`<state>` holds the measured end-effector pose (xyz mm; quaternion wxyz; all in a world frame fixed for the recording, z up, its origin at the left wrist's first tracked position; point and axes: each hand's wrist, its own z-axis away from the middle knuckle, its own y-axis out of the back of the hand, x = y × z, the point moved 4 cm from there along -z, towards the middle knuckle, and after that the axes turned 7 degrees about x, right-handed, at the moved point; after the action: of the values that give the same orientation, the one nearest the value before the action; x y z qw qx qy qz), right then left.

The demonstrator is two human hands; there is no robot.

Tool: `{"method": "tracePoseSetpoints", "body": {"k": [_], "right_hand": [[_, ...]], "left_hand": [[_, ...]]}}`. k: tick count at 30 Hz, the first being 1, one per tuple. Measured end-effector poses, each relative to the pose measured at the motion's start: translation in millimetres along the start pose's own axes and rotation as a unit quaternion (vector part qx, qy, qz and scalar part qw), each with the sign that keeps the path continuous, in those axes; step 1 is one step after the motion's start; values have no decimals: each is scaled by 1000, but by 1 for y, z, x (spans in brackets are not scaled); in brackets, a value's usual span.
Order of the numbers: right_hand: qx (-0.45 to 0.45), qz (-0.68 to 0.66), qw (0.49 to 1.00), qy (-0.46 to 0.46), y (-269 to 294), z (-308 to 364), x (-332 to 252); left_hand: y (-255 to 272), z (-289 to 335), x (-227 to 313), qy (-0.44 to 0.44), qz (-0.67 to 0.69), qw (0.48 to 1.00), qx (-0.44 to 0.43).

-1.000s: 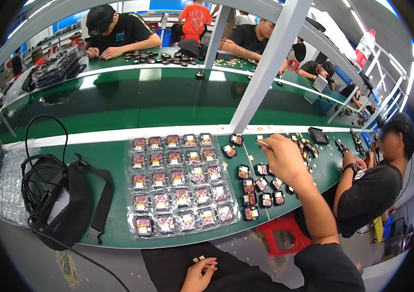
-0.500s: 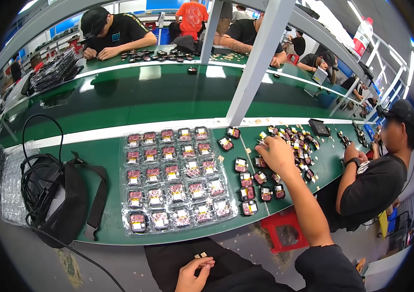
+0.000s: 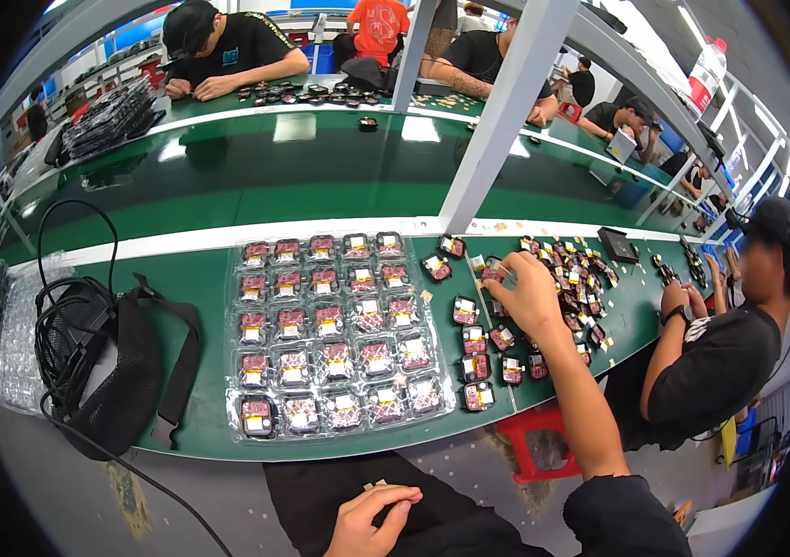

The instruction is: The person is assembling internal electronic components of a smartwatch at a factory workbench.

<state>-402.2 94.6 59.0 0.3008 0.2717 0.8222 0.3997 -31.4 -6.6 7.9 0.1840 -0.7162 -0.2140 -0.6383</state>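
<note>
My right hand (image 3: pixel 532 295) reaches over the table, thumb and fingers pinched at the edge of a small black pack (image 3: pixel 487 268) with a dark red label. Its fingertips partly cover that pack. Low over my lap, my left hand (image 3: pixel 372 522) is closed, with small beige squares (image 3: pixel 375 485) showing at its fingers. A clear plastic tray (image 3: pixel 438 357) lies in front of me, its rows of pockets filled with similar packs. Between the tray and my right hand stand several loose packs (image 3: pixel 475 369).
Beyond my right hand lies a heap of packs (image 3: pixel 582 278) near a black box (image 3: pixel 617 245). A black mesh bag (image 3: pixel 121 371) with cables sits at left. A grey post (image 3: pixel 506 121) rises behind. A co-worker (image 3: pixel 715 353) sits at right, by a red stool (image 3: pixel 534 446).
My right hand has shifted slightly, and a labelled pack now shows at its fingertips. My left hand has turned a little, hiding more of the beige squares. The whole view has moved slightly.
</note>
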Motion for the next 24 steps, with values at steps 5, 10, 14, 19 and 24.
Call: {"method": "tracePoseSetpoints", "body": {"k": [5,10,14,19,24], "right_hand": [[-7,-65,998,-3,7,-5,-1],[-28,-110,993,-20,27,10,-23],[-115,-284,947,-101,47,42,-58],[-209,-512,833,7,57,89,-121],[-335,-512,791,7,52,108,-156]], "left_hand": [[2,-4,1,-1,26,999,21],[1,-7,10,-7,34,999,16],[1,-14,22,-66,36,997,1],[-4,-21,28,62,221,969,92],[7,-32,15,25,203,974,98]]}}
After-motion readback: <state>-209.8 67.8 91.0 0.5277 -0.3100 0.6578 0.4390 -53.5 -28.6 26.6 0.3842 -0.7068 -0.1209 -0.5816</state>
